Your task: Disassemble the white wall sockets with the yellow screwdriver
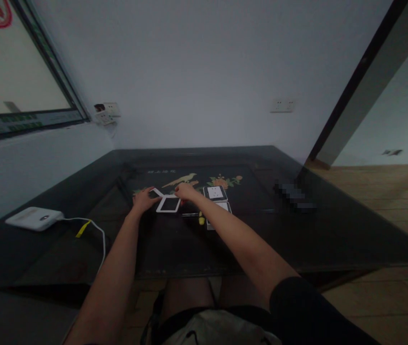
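Observation:
My left hand (143,199) is closed on the edge of a small white frame (157,192), which is tilted above the table. Beside it a second white frame (168,211) with a dark opening lies on the tabletop. My right hand (186,191) is at that frame's upper right corner, fingers pinched together; what they hold is too small to tell. Right of it lies a white wall socket (215,192) in a dark-edged surround. A second white panel (224,206) is partly covered by my right forearm. A yellow-handled tool, apparently a screwdriver (201,219), lies beside it.
The dark glossy table (261,239) bears a painted bird and flowers. At left is a white device (37,218) with a white cable (96,226) and yellow tag (83,229). A blurred dark object (293,195) lies at right. Wall sockets (282,106) are behind.

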Demonstrator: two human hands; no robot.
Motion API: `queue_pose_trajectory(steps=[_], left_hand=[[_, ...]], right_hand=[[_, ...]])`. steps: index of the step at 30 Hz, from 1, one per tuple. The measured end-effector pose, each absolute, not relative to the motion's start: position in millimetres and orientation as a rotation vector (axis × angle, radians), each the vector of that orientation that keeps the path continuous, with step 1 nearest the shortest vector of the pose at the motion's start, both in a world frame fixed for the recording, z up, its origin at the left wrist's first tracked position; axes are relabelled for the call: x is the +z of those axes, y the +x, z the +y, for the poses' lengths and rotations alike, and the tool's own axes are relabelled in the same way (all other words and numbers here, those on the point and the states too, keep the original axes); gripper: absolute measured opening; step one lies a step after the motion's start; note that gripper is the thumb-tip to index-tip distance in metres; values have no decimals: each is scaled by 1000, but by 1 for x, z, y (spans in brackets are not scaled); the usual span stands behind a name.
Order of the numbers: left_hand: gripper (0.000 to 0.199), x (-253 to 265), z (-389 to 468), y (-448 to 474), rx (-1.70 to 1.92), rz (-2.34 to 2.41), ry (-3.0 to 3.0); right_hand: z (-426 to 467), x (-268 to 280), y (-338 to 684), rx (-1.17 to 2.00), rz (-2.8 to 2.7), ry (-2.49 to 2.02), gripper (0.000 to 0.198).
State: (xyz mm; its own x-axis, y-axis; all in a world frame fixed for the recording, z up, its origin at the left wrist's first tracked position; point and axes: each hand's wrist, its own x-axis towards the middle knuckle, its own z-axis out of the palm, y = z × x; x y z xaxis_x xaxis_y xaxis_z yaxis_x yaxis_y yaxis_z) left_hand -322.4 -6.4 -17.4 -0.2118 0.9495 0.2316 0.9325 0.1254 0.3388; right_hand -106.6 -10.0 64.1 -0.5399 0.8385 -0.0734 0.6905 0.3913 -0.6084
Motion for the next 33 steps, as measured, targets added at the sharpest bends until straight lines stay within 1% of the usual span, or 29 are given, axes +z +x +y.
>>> queue_pose_trajectory(steps=[3, 7, 9, 11, 13, 15, 18, 20, 27, 30, 33], left_hand=[[51, -7, -10, -319, 739, 2336, 1915], [35, 8, -17, -303, 1065, 2305, 1950], [31, 14, -23, -284, 1231, 2168, 2019], [29, 19, -30, -256, 1291, 1916, 2084], [26, 21, -37, -223, 1157, 1684, 2086], [23, 21, -42, -192, 927, 1564, 2148], [24, 19, -45, -160, 550, 1690, 2194], [28, 16, -45, -150, 421, 1754, 2183], [38, 20, -57, -151, 302, 1803, 2159], [40, 23, -65, -150, 246, 1842, 2152], [35, 25, -71, -146, 203, 1894, 2172]], right_hand=[[-10, 68, -104, 741, -2372, -1339, 26], [-16, 83, -71, 664, -2333, -1215, 25], [-20, 87, -40, 658, -2281, -1159, 25], [-24, 85, -2, 726, -2095, -1051, 21], [-28, 75, 38, 811, -1929, -1036, 18], [-34, 59, 71, 852, -1787, -1064, 15], [-47, 35, 99, 914, -1719, -1124, 17], [-57, 23, 105, 892, -1793, -1145, 20], [-72, 15, 96, 687, -2052, -1091, 25], [-75, 17, 96, 698, -2108, -1061, 29], [-77, 20, 97, 739, -2130, -1048, 35]])
